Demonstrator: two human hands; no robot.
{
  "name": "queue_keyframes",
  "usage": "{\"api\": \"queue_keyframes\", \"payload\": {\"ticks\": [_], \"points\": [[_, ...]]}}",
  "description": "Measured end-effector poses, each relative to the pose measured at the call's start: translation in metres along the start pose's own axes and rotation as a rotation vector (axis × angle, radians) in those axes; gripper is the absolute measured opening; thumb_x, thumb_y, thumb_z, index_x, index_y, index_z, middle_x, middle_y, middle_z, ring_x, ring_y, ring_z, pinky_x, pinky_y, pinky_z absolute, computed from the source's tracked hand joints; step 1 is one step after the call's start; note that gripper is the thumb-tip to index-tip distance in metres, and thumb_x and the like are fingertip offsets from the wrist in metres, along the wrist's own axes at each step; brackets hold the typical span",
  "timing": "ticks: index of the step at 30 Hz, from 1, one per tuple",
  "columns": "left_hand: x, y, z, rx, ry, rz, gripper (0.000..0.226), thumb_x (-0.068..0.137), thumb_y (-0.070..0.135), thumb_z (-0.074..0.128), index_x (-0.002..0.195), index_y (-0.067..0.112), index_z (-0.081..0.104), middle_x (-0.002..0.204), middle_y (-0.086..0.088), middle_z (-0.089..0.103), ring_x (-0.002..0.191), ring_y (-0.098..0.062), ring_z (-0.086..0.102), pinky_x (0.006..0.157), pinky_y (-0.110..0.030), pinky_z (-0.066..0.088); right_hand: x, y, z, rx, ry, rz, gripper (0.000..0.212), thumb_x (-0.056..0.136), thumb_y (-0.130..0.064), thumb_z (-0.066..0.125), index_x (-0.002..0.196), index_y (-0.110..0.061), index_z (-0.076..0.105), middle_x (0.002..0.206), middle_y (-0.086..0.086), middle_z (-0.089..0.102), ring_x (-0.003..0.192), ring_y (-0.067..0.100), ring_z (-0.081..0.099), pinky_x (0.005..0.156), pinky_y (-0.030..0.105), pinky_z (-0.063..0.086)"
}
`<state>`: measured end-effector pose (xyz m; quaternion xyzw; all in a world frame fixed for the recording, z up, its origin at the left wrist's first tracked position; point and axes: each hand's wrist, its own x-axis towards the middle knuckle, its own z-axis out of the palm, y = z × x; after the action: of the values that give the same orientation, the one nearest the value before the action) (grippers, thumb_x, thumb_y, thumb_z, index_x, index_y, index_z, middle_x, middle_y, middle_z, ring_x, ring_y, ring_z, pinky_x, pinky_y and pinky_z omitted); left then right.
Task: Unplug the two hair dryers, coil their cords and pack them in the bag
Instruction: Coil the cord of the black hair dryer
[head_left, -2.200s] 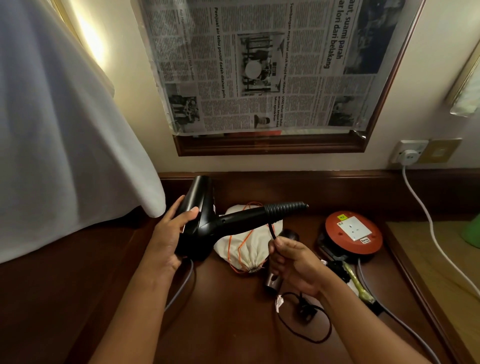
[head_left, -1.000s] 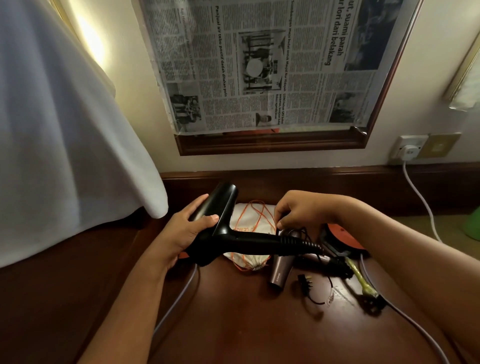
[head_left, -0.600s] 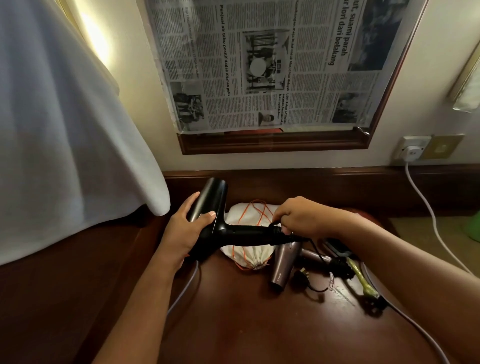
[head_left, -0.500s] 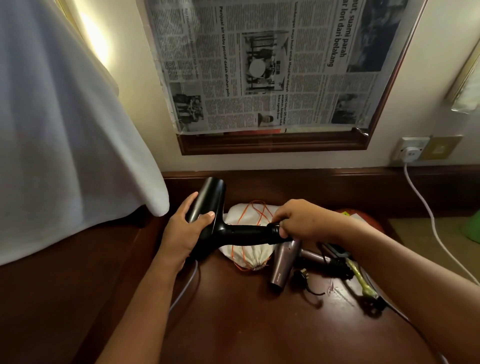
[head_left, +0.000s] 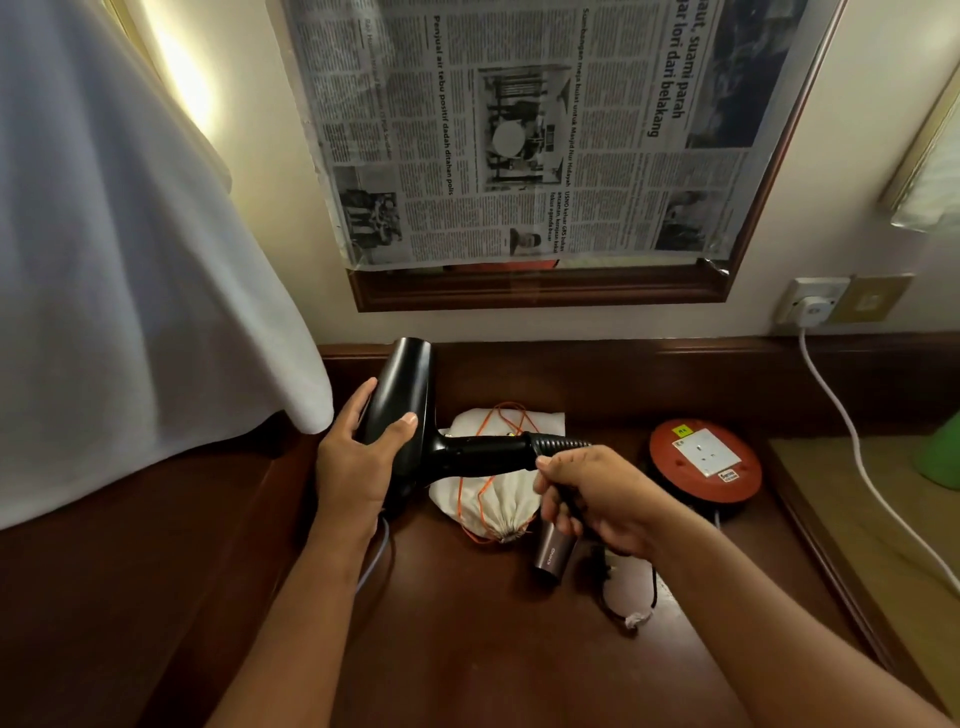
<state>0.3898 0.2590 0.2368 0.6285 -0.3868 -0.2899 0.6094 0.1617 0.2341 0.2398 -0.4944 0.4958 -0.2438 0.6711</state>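
Nearest the camera, my two forearms reach forward over the dark wooden desk. On the desk just below my right hand lies the black plug with a loop of thin black cord trailing beside it. My right hand has its fingers curled, pinching the cord where it leaves the ribbed strain relief at the end of the black hair dryer's handle. Beneath that hand, the second hair dryer, small and bronze-coloured, rests on the desk, its upper part hidden by my fingers. My left hand grips the barrel of the black hair dryer, thumb wrapped over the near side and fingers round the far side; the dryer is held above the desk with its handle pointing right and its barrel tilted up toward the wall. A pale grey cable runs down past my left wrist. Behind the handle the white drawstring bag lies on the desk with its orange string loose on top and its gathered mouth toward me. To the right sits a round red extension reel with one white socket. Farther back, a white plug sits in the wall socket, its white cable dropping to the right. A newspaper covers the framed mirror above; a white cloth hangs at left.
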Motion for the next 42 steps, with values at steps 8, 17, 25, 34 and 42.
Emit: {"api": "queue_keyframes", "payload": {"ticks": [8, 17, 25, 34, 42], "points": [[0.0, -0.002, 0.0, -0.164, 0.031, -0.144, 0.055, 0.081, 0.013, 0.074, 0.131, 0.03, 0.057, 0.11, 0.001, 0.064, 0.096, -0.016, 0.067, 0.077, -0.028, 0.056, -0.001, 0.015, -0.004, -0.015, -0.119, -0.014, 0.041, 0.104, -0.023, 0.033, 0.099, 0.005, 0.063, 0.067, 0.011, 0.063, 0.068, 0.019, 0.062, 0.07, 0.026, 0.05], [0.007, -0.016, -0.007, -0.25, -0.08, -0.403, 0.067, 0.081, 0.026, 0.073, 0.141, 0.033, 0.044, 0.123, -0.01, 0.06, 0.105, -0.032, 0.063, 0.092, -0.054, 0.051, 0.009, 0.026, -0.006, -0.031, -0.095, -0.016, 0.044, 0.09, -0.05, 0.049, 0.079, -0.01, 0.062, 0.05, 0.004, 0.043, 0.037, 0.011, 0.031, 0.038, 0.019, 0.025], [0.012, -0.02, -0.008, -0.204, -0.239, -0.388, 0.05, 0.088, 0.031, 0.064, 0.136, 0.038, 0.048, 0.118, -0.01, 0.065, 0.103, -0.028, 0.066, 0.086, -0.05, 0.055, 0.022, 0.034, 0.003, 0.1, 0.002, -0.125, 0.041, 0.097, -0.039, 0.045, 0.072, -0.009, 0.055, 0.046, 0.0, 0.033, 0.037, 0.01, 0.023, 0.045, 0.023, 0.017], [0.014, -0.021, -0.007, -0.299, -0.182, -0.395, 0.048, 0.089, 0.024, 0.062, 0.135, 0.034, 0.051, 0.116, -0.009, 0.066, 0.1, -0.029, 0.067, 0.085, -0.046, 0.055, 0.026, 0.053, -0.001, 0.255, -0.122, -0.215, 0.028, 0.102, -0.015, 0.037, 0.089, -0.005, 0.06, 0.058, -0.002, 0.038, 0.048, 0.009, 0.028, 0.048, 0.023, 0.026], [0.016, -0.021, -0.013, -0.378, -0.266, -0.402, 0.04, 0.089, 0.021, 0.06, 0.128, 0.028, 0.058, 0.117, -0.014, 0.067, 0.103, -0.032, 0.066, 0.086, -0.046, 0.053, 0.026, 0.048, -0.005, -0.255, 0.072, -0.115, 0.058, 0.096, -0.051, 0.04, 0.065, -0.005, 0.058, 0.041, 0.001, 0.04, 0.031, 0.009, 0.033, 0.036, 0.017, 0.029]]}}
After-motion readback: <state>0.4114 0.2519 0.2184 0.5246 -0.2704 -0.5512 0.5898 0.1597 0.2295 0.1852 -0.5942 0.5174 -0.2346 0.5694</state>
